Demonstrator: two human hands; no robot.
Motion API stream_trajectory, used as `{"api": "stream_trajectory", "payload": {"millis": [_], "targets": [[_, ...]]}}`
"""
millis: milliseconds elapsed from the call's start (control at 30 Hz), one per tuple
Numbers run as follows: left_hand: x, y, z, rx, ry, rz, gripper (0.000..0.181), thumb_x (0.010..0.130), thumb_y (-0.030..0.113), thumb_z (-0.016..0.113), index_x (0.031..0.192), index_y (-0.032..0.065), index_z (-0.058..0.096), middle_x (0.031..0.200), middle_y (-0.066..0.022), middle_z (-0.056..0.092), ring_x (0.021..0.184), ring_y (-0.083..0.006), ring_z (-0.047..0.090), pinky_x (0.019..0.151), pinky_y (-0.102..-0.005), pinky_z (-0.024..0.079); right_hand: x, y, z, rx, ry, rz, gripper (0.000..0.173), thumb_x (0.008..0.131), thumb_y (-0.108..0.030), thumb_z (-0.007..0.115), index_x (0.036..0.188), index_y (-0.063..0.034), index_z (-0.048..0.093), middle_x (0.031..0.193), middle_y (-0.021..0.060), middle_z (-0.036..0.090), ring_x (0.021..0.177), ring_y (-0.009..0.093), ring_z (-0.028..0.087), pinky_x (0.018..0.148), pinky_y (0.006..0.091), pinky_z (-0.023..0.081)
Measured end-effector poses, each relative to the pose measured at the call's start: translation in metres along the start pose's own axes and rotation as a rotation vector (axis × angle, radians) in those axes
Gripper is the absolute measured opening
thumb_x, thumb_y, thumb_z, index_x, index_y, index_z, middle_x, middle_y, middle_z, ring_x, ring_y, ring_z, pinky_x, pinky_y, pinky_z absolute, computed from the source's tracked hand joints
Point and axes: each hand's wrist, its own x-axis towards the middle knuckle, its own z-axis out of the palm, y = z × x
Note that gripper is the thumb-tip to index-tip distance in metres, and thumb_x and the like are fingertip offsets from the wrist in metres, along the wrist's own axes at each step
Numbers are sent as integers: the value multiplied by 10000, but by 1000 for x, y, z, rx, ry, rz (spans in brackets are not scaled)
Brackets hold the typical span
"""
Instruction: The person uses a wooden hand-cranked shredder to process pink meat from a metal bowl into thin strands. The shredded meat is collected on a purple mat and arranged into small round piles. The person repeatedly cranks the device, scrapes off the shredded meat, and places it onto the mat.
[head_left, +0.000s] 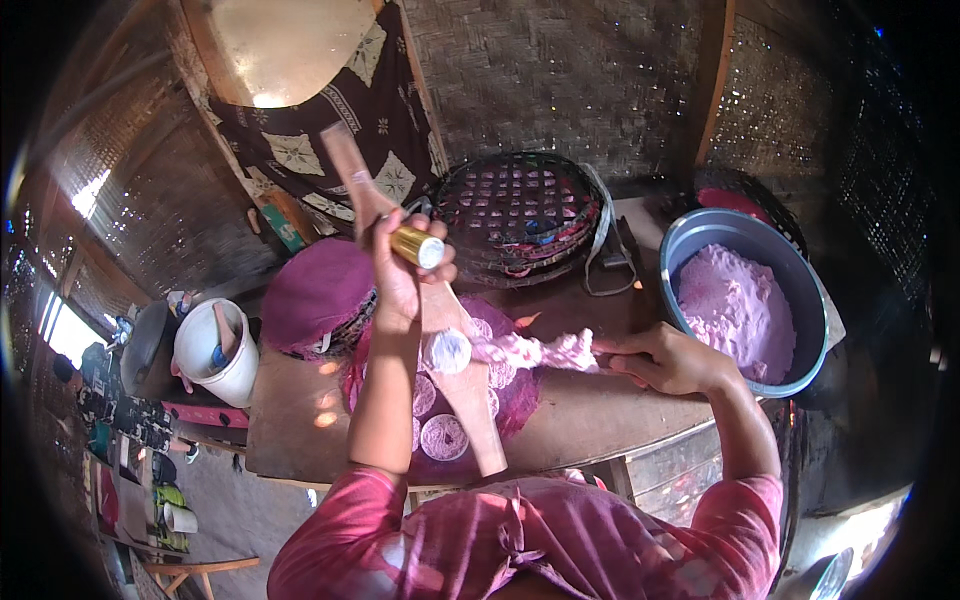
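My left hand (412, 251) is raised, its fingers closed around the wooden handle of a press part with a gold-coloured cylinder (418, 247). Below it, a second wooden paddle-shaped press part (461, 386) lies over the work, a round white-filled opening (448, 351) at its middle. My right hand (667, 360) holds the end of a lumpy strand of pink dough (547, 351), which reaches to that opening. Under the paddle, several pink noodle-like rounds (444, 437) rest on a round magenta-stained mat (517, 409).
A blue-grey tub (819, 300) of pink dough (731, 307) stands at the right. Stacked round woven trays (517, 217) are at the back, a magenta cloth-covered round (319, 296) at the left. Further left are a white bucket (240, 375) and, beyond, a person (127, 405).
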Motion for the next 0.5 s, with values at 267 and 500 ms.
{"api": "stream_trajectory", "payload": {"millis": [267, 500], "targets": [[-20, 22, 33, 256, 688, 1046, 356, 953, 459, 516, 877, 114, 473, 657, -20, 485, 494, -106, 423, 468, -254, 352, 30, 6, 78, 661, 199, 356, 414, 1039, -299, 520, 1382, -70, 551, 594, -57, 470, 483, 21, 395, 428, 214, 322], [-12, -17, 31, 1172, 846, 1596, 308, 995, 336, 515, 1055, 33, 514, 988, -92, 530, 849, -201, 566, 703, -323, 509, 54, 0, 133, 870, 189, 292, 429, 1045, -267, 504, 1413, -46, 504, 578, -57, 457, 422, 28, 365, 378, 217, 286]]}}
